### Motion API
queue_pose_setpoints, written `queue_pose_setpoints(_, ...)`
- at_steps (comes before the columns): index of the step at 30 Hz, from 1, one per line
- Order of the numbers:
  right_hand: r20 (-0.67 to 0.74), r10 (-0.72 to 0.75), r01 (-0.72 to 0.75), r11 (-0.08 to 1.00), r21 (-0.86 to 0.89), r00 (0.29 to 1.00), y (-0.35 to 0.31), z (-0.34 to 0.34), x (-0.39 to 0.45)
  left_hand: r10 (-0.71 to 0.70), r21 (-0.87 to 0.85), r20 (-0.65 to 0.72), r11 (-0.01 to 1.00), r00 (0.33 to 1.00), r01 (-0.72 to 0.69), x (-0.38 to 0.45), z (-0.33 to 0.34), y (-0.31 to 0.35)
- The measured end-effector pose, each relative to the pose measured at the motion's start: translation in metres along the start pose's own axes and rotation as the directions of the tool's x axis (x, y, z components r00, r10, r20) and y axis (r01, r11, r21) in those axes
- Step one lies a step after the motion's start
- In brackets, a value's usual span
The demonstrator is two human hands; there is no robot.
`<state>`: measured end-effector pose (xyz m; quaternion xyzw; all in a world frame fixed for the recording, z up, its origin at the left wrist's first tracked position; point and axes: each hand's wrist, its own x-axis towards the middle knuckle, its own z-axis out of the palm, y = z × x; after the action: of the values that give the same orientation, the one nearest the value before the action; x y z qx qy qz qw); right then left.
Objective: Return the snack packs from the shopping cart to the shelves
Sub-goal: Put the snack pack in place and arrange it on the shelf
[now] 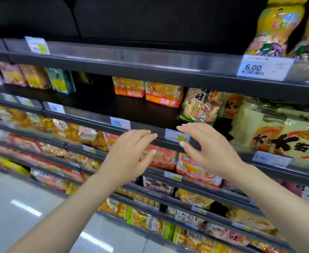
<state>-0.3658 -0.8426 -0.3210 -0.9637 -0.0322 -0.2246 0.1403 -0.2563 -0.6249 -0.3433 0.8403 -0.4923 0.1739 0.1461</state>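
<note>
Both my hands hover empty in front of the dark shelf edge (99, 116). My left hand (130, 152) has relaxed, spread fingers, just below the edge. My right hand (204, 145) is loosely spread beside a blue price tag (177, 136); its fingers hold nothing. On the shelf behind stand two red-and-orange snack packs (146, 92) and a rice cracker pack (199, 106) with a green bottom. A bare stretch of shelf board (99, 99) lies left of them. The shopping cart is out of view.
Several shelf levels run diagonally, packed with snack bags. Large white-and-orange bags (281, 136) fill the right. Yellow bags (279, 28) stand on the top shelf above a 6.00 price tag (263, 67). Pale glossy floor (22, 207) shows at lower left.
</note>
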Motion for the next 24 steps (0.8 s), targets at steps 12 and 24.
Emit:
queue_pose_setpoints(12, 0.108, -0.569, 0.547, 0.817, 0.182, 0.815, -0.158, 0.123, 0.06, -0.442, 0.139, -0.194, 0.871, 0.876, 0.47, -0.212, -0.059, -0.071)
queue_pose_setpoints(24, 0.064, -0.846, 0.751, 0.503, 0.427, 0.53, -0.422, 0.265, 0.128, -0.775, 0.324, -0.204, 0.523, 0.598, 0.788, -0.437, -0.166, -0.172)
